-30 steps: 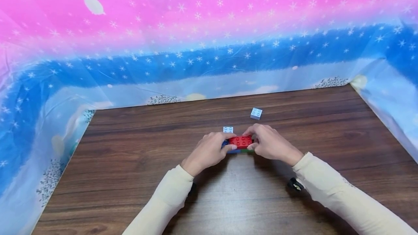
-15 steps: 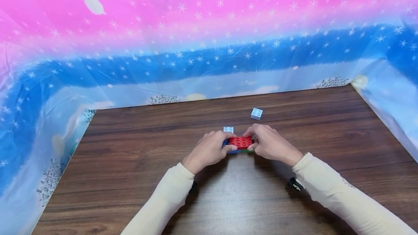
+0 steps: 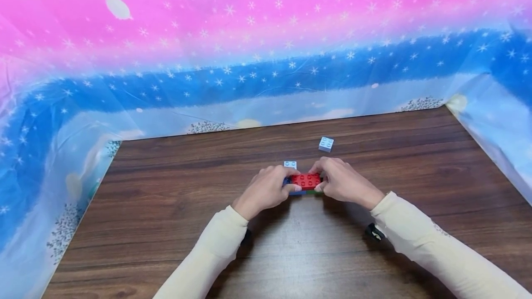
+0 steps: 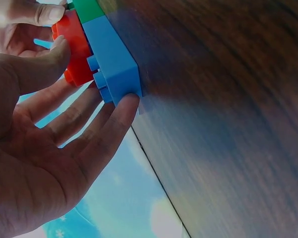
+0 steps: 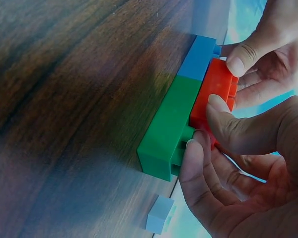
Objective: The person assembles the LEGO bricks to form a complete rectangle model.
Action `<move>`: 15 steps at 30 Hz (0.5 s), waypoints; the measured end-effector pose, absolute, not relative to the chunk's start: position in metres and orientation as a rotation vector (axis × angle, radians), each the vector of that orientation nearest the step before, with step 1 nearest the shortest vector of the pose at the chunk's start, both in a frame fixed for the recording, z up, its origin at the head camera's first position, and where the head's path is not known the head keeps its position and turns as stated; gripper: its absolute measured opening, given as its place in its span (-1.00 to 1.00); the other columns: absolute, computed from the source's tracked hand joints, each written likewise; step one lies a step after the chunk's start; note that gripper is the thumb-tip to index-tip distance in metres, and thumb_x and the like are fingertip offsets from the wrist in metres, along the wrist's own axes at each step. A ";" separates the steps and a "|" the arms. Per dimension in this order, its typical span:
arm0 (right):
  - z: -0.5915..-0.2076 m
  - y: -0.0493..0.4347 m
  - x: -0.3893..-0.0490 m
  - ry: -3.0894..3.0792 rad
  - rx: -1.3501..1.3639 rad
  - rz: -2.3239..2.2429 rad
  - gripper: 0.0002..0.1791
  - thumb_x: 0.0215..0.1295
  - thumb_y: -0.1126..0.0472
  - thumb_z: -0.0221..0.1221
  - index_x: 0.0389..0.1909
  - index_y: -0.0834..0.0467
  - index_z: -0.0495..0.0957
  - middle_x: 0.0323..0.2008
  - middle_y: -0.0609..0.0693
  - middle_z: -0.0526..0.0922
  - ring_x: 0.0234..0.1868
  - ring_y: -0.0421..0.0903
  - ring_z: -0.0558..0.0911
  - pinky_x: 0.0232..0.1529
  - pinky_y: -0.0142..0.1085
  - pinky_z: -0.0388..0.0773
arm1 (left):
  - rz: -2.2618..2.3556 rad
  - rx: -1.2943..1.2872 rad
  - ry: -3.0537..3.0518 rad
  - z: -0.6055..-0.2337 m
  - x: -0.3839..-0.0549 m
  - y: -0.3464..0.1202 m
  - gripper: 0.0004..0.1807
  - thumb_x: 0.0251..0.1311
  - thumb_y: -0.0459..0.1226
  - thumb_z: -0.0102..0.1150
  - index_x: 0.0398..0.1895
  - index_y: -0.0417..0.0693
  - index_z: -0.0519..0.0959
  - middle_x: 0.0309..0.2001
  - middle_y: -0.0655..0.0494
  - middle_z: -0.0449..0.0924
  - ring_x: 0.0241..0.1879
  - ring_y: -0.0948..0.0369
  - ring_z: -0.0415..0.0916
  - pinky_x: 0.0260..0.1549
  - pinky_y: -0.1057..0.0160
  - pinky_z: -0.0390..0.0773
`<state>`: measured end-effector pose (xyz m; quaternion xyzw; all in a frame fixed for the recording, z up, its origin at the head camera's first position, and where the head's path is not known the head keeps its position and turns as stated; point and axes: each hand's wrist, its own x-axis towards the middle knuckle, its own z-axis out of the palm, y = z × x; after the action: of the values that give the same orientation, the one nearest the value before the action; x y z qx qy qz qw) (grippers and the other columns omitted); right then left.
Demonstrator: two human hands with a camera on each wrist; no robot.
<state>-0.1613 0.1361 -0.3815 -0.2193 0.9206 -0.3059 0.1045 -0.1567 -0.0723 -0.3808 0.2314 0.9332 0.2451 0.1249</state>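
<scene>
Holding a shiny red brick (image 3: 306,180) with round bumps near the middle of the desk (image 3: 166,197). Resting it across a blue brick (image 4: 111,54) and a green brick (image 5: 171,124), lined up end to end. Pinching its left end with the left grip (image 3: 266,189) and its right end with the right grip (image 3: 346,182), spread only as wide as the brick. Covering bits of the blue and green too. Seeing a small white brick (image 3: 290,164) just behind the left grip, another white brick (image 3: 326,144) farther back, and a pink and blue cloth (image 3: 266,17) past the desk.
</scene>
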 end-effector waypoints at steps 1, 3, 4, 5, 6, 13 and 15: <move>-0.381 0.136 -0.161 2.715 -0.645 -0.898 -0.68 0.16 0.48 0.37 -0.04 0.32 0.65 -0.19 0.07 0.63 -0.39 -0.11 0.46 -0.37 -0.29 0.45 | 0.717 0.674 2.718 -0.381 -0.157 -0.072 -0.63 0.39 -0.12 0.24 0.20 -0.01 0.65 -0.22 0.15 0.63 -0.57 0.24 0.22 -0.54 0.30 0.27; -0.381 0.136 -0.161 2.718 -0.638 -0.891 -0.67 0.15 0.48 0.37 -0.03 0.32 0.64 -0.19 0.07 0.63 -0.38 -0.11 0.47 -0.37 -0.29 0.46 | 0.723 0.674 2.716 -0.380 -0.157 -0.072 -0.63 0.39 -0.12 0.24 0.19 -0.02 0.65 -0.22 0.15 0.63 -0.57 0.24 0.23 -0.54 0.30 0.28; -0.381 0.136 -0.161 2.716 -0.639 -0.890 -0.67 0.15 0.48 0.37 -0.03 0.32 0.64 -0.19 0.08 0.63 -0.38 -0.11 0.47 -0.37 -0.29 0.46 | 0.722 0.674 2.718 -0.380 -0.157 -0.072 -0.63 0.39 -0.12 0.25 0.19 -0.01 0.65 -0.22 0.15 0.63 -0.56 0.24 0.23 -0.53 0.30 0.28; -0.381 0.136 -0.161 2.714 -0.638 -0.893 -0.67 0.15 0.48 0.37 -0.03 0.32 0.64 -0.18 0.08 0.63 -0.38 -0.11 0.47 -0.36 -0.29 0.47 | 0.724 0.671 2.718 -0.380 -0.157 -0.072 -0.63 0.39 -0.13 0.25 0.19 -0.02 0.65 -0.22 0.15 0.63 -0.56 0.24 0.24 -0.53 0.30 0.28; -0.381 0.136 -0.161 2.712 -0.638 -0.894 -0.67 0.15 0.48 0.37 -0.03 0.32 0.64 -0.18 0.08 0.63 -0.38 -0.11 0.48 -0.36 -0.29 0.48 | 0.727 0.670 2.716 -0.380 -0.157 -0.072 -0.64 0.39 -0.13 0.25 0.18 -0.02 0.65 -0.23 0.16 0.62 -0.57 0.24 0.25 -0.54 0.30 0.29; -0.380 0.137 -0.162 2.704 -0.667 -0.903 -0.69 0.15 0.51 0.36 -0.06 0.34 0.64 -0.19 0.09 0.64 -0.38 -0.13 0.48 -0.37 -0.30 0.48 | 0.728 0.666 2.714 -0.381 -0.158 -0.073 -0.65 0.38 -0.14 0.26 0.17 -0.02 0.65 -0.28 0.18 0.62 -0.58 0.25 0.26 -0.55 0.31 0.29; -0.380 0.137 -0.163 2.699 -0.670 -0.899 -0.70 0.16 0.50 0.36 -0.06 0.34 0.64 -0.18 0.09 0.64 -0.38 -0.13 0.49 -0.37 -0.30 0.49 | 0.727 0.657 2.708 -0.380 -0.158 -0.072 -0.64 0.38 -0.14 0.26 0.18 -0.02 0.65 -0.24 0.17 0.63 -0.59 0.25 0.25 -0.56 0.31 0.29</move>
<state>-0.1626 0.1368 -0.3799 -0.2279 0.9180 -0.3058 0.1091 -0.1580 -0.0723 -0.3805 0.2262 0.9323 0.2503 0.1304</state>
